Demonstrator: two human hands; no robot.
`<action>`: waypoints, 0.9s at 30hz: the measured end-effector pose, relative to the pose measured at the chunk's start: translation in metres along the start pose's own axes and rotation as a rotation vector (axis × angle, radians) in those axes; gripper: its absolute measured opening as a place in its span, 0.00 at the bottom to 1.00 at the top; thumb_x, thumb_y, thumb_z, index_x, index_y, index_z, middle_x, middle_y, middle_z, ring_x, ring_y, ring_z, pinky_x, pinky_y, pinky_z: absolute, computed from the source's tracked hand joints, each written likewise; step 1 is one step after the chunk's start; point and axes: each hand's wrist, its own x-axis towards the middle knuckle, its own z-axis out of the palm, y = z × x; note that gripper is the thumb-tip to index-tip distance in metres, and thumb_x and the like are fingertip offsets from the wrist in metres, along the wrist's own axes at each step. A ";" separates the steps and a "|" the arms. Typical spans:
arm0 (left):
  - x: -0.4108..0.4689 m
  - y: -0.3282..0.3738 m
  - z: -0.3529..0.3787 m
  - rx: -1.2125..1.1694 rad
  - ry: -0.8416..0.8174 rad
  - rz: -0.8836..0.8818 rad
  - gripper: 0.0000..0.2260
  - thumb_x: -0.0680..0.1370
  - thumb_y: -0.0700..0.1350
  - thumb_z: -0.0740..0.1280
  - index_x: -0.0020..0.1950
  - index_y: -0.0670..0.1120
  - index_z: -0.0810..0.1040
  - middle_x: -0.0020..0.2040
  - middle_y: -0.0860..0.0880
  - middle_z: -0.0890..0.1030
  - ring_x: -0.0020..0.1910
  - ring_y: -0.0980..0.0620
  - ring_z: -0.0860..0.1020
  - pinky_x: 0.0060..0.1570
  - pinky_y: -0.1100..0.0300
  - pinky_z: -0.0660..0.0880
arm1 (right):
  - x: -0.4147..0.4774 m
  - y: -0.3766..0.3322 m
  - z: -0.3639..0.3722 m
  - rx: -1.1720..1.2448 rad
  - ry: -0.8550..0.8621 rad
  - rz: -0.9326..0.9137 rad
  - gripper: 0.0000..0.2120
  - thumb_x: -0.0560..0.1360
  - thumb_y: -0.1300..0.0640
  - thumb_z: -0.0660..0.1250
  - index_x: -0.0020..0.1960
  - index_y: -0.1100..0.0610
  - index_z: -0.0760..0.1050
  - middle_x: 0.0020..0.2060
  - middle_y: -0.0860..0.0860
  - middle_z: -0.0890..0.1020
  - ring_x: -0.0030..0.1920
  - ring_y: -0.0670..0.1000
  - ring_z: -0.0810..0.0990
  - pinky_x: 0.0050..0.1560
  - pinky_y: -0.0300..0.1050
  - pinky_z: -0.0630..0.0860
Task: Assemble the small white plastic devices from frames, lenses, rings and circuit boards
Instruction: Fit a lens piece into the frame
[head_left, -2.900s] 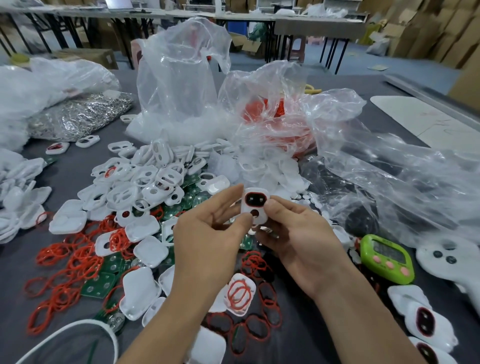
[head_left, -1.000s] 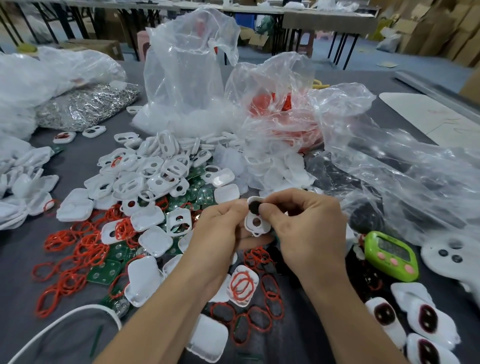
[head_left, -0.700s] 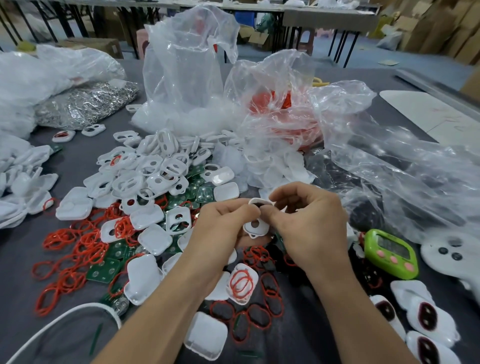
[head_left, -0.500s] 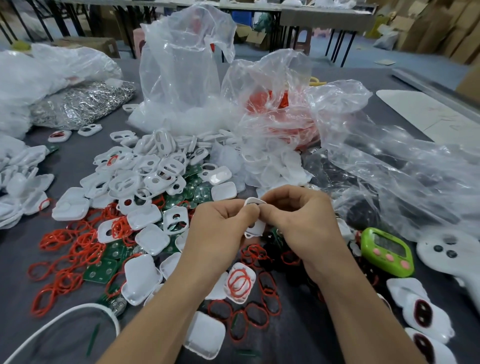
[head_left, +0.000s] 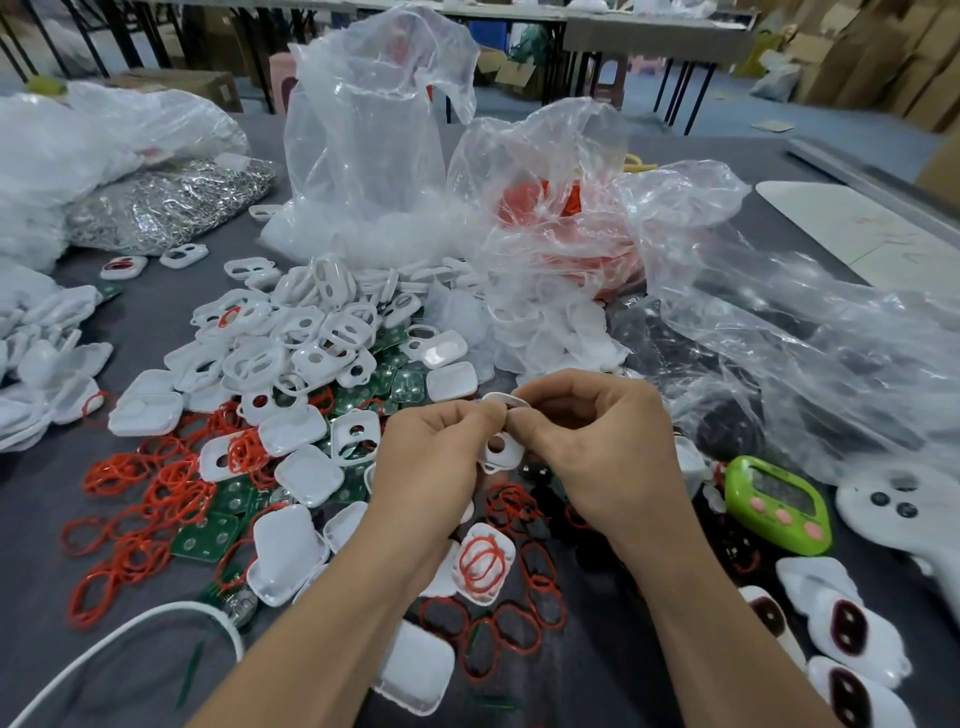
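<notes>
A dark grey tabletop carries everything. On its right side sprawls a large crumpled clear plastic bag. Behind the middle stands a tall clear plastic bag with white parts in its bottom, and beside that a clear bag holding red-orange pieces. At the far left lies a clear bag packed with small silvery metal parts. In front of the bags sits a loose heap of white plastic frames with oval and round openings. Thin red rubber rings are strewn over the near left, mixed with square green circuit boards and white rounded-square plastic covers. The two hands are brought together over the middle of the tabletop, the left hand and the right hand meeting at thumb and forefinger. At the lower right lie finished white plastic devices with dark oval lenses, and just beyond them a bright green plastic timer with pink buttons. Both hands pinch one small white plastic frame, held above the tabletop between them; its upper part is hidden by the fingertips, and its round hole shows just below them.
</notes>
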 end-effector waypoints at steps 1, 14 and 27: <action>0.001 0.000 -0.001 -0.007 -0.014 -0.003 0.11 0.79 0.48 0.71 0.43 0.45 0.89 0.36 0.34 0.80 0.36 0.46 0.77 0.39 0.57 0.77 | 0.000 0.000 0.000 -0.003 0.006 -0.021 0.05 0.70 0.57 0.81 0.42 0.50 0.87 0.36 0.45 0.87 0.37 0.47 0.87 0.40 0.44 0.84; -0.008 0.011 0.001 0.293 0.120 0.201 0.12 0.79 0.52 0.71 0.37 0.52 0.87 0.28 0.46 0.83 0.29 0.41 0.83 0.35 0.41 0.81 | -0.001 -0.006 0.001 0.265 0.003 0.116 0.08 0.68 0.63 0.78 0.43 0.50 0.88 0.39 0.51 0.88 0.41 0.50 0.88 0.42 0.38 0.82; -0.002 0.011 -0.008 0.311 0.109 0.352 0.10 0.79 0.45 0.69 0.42 0.55 0.87 0.30 0.47 0.84 0.26 0.44 0.81 0.26 0.49 0.81 | -0.002 -0.007 0.008 0.181 0.083 0.142 0.10 0.72 0.62 0.74 0.44 0.47 0.88 0.38 0.49 0.88 0.39 0.51 0.88 0.45 0.48 0.84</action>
